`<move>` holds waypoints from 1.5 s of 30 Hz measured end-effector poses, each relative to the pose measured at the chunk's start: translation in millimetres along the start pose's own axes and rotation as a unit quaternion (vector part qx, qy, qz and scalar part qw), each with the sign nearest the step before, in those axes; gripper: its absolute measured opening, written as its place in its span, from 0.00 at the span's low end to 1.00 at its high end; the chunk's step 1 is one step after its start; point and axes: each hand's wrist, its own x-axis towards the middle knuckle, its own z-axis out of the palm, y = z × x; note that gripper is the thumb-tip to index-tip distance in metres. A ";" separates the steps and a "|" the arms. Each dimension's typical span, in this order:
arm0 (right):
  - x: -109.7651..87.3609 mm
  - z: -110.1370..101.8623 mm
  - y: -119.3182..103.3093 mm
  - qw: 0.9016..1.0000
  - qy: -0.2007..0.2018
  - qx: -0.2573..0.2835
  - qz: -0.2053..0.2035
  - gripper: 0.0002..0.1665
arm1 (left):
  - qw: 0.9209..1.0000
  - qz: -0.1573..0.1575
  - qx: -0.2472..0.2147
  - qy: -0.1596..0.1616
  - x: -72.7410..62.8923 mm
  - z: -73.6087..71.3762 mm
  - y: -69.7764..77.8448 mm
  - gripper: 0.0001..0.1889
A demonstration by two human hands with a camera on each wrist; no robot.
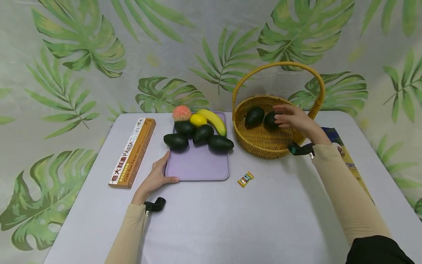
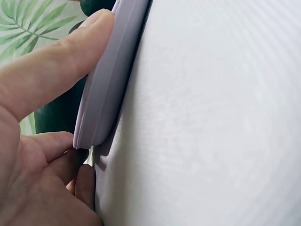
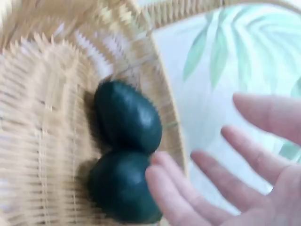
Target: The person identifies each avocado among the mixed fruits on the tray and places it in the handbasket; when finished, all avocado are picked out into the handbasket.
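Because the right hand (image 1: pixel 295 121) is hanging over the wicker basket (image 1: pixel 255 148) with its grip spread and pinching nothing, the near avocado (image 1: pixel 271 121) is lying unheld beside the far avocado (image 1: pixel 254 117); whether a fingertip is touching it, the pictures are not showing. Smooth, rounded skin is making a slip likely if only the tips are closing on it, and a sideways nudge could be sending it into its neighbour. The handle (image 1: pixel 283 64) is arching close by the wrist, so a low lift could be snagging it and tipping the basket. Over on the bench (image 1: pixel 204 227), the left hand (image 1: pixel 158 178) is bracing a corner of the purple tray (image 1: pixel 197 165), its grip spread wide, thumb at the front edge. Four avocados are crowding that tray; the left avocado (image 1: pixel 176 142) and the right avocado (image 1: pixel 221 144) are overhanging its sides, so a jolt or one more piece pushing in could be rolling either off.
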 end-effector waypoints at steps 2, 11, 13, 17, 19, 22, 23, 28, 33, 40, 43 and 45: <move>-2.3 6.7 -3.4 1.000 -0.007 0.010 -0.022 0.35 | 1.000 -0.001 0.002 0.000 -0.1 -0.2 -0.5 0.60; 5.2 54.4 -23.7 0.987 -0.106 0.015 -0.120 0.29 | 1.000 -0.003 0.001 0.002 0.1 0.0 -0.8 0.60; 10.4 66.7 -28.2 0.982 -0.132 -0.003 -0.134 0.29 | 1.000 -0.003 -0.001 0.002 0.1 0.2 -0.4 0.60; 22.2 90.3 -35.5 0.971 -0.188 -0.034 -0.146 0.30 | 1.000 -0.003 -0.005 0.002 0.2 0.5 0.2 0.60; 28.7 100.9 -38.1 0.964 -0.215 -0.048 -0.147 0.30 | 1.000 -0.001 -0.004 0.002 0.2 0.4 0.3 0.60; 38.1 114.9 -40.1 0.954 -0.250 -0.067 -0.149 0.31 | 1.000 0.001 -0.003 0.002 0.2 0.2 0.5 0.60; 41.6 119.1 -39.8 0.951 -0.258 -0.078 -0.150 0.31 | 1.000 0.001 -0.002 0.002 0.2 0.2 0.5 0.59; 57.5 136.9 -35.7 0.939 -0.279 -0.130 -0.154 0.30 | 1.000 0.000 -0.002 0.003 -0.1 0.1 0.4 0.60; 65.7 150.0 -33.1 0.928 -0.277 -0.195 -0.155 0.29 | 1.000 -0.002 -0.003 0.002 0.3 0.4 -1.1 0.60; 65.4 160.6 -27.1 0.930 -0.215 -0.251 -0.158 0.26 | 1.000 -0.004 -0.005 0.001 0.4 0.4 -0.7 0.60; 62.9 162.5 -24.8 0.935 -0.193 -0.251 -0.162 0.25 | 1.000 -0.002 -0.005 0.002 0.0 0.3 -0.2 0.60; 61.2 162.6 -23.7 0.939 -0.186 -0.241 -0.163 0.24 | 1.000 -0.001 -0.005 0.002 -0.3 0.3 0.0 0.60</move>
